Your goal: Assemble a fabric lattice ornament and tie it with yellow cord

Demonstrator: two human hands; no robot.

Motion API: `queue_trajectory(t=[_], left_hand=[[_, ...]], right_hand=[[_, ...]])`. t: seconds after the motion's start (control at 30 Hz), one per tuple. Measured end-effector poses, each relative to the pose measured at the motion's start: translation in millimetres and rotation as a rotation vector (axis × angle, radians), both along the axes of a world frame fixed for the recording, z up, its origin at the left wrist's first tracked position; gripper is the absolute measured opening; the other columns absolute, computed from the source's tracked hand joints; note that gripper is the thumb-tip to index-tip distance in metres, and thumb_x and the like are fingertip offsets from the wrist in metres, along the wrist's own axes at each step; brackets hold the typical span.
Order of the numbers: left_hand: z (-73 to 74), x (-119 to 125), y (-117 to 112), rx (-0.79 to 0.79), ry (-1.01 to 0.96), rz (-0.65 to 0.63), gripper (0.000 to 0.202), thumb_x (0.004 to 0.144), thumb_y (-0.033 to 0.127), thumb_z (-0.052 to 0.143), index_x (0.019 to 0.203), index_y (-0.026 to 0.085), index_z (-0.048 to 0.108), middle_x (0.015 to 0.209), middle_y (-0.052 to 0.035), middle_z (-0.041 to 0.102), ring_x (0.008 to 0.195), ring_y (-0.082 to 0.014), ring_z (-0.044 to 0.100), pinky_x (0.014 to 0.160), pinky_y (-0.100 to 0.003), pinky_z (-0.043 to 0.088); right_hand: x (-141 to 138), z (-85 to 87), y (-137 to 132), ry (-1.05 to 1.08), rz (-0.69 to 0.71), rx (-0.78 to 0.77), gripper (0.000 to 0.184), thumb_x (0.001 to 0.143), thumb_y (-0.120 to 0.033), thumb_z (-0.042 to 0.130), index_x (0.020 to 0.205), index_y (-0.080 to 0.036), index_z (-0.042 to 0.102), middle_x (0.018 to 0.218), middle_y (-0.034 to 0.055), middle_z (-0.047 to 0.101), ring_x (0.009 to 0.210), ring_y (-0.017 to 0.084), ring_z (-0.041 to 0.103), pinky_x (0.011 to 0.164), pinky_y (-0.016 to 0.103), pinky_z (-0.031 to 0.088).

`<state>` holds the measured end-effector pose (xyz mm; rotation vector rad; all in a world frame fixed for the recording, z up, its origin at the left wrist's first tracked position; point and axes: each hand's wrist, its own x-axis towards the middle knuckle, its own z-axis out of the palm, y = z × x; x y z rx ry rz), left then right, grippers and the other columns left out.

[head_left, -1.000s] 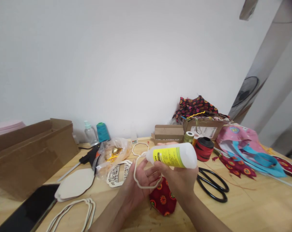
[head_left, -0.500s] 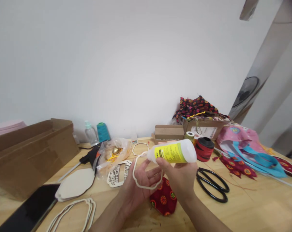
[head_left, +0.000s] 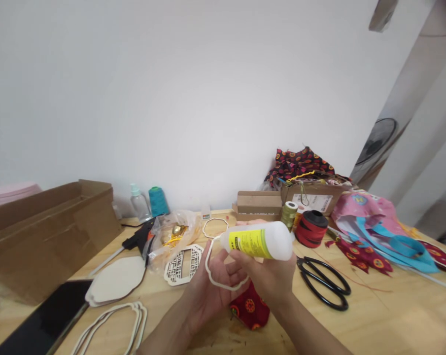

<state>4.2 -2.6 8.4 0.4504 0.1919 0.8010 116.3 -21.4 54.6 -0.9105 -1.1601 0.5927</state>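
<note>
Palm up, my left hand (head_left: 204,291) holds a thin, scalloped, cream-coloured wooden frame (head_left: 223,286), its fingers curled behind and under it. My right hand (head_left: 270,276) is wrapped around a white glue bottle (head_left: 280,240) with a yellow label. The bottle lies nearly level, nozzle end to the left at the frame's upper edge; whether the tip touches cannot be made out. Beneath my hands a dark red patterned cloth piece (head_left: 250,306) rests on the wooden table, partly covered by them.
Black-handled scissors (head_left: 324,283) lie to the right. On the left are loose frames (head_left: 134,320), cream panels (head_left: 115,281), a phone (head_left: 45,315) and a cardboard box (head_left: 49,236). A lattice panel (head_left: 174,268), thread spools (head_left: 311,228) and fabric (head_left: 378,217) lie farther back.
The glue bottle and my right hand have shifted slightly left and down along the frame's upper edge. My left hand keeps its hold on the frame, nearly still.
</note>
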Motion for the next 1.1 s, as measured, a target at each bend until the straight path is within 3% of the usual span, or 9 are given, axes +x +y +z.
queue_trajectory(t=[0.2,0.4,0.77,1.1], left_hand=[[2.9,-0.7,-1.3,-0.034,0.052,-0.017,0.057,0.083,0.050,0.030,0.129,0.017,0.030,0.089,-0.0121,0.066,0.079,-0.0182,0.061,0.076,-0.031,0.040],[3.4,-0.7,0.6,-0.026,0.049,-0.023,0.059,0.082,0.052,0.029,0.131,0.021,0.023,0.093,-0.0135,0.064,0.080,-0.0183,0.061,0.074,-0.030,0.040],[3.9,-0.3,0.2,-0.019,0.081,-0.003,0.060,0.081,0.052,0.032,0.132,0.022,0.020,0.094,-0.0131,0.063,0.082,-0.0190,0.061,0.076,-0.032,0.040],[3.7,0.4,-1.0,-0.017,0.086,0.015,0.062,0.081,0.051,0.034,0.133,0.021,0.018,0.094,-0.0131,0.063,0.082,-0.0196,0.060,0.078,-0.033,0.038]], right_hand=[[2.1,-2.3,4.1,0.055,-0.042,-0.052,0.034,0.045,-0.027,0.078,0.075,-0.018,0.064,0.071,0.0057,0.069,0.068,0.024,0.065,0.065,0.036,0.054],[11.2,5.1,9.8,0.199,-0.072,-0.024,0.035,0.052,-0.026,0.075,0.083,-0.013,0.065,0.067,0.0067,0.069,0.064,0.023,0.066,0.062,0.034,0.054],[16.0,-0.1,12.4,0.125,-0.079,0.022,0.034,0.056,-0.026,0.074,0.086,-0.012,0.065,0.071,0.0081,0.070,0.072,0.025,0.066,0.067,0.036,0.054],[15.9,0.6,11.5,0.080,-0.129,0.045,0.036,0.054,-0.026,0.075,0.086,-0.013,0.064,0.068,0.0071,0.070,0.067,0.024,0.066,0.061,0.034,0.055]])
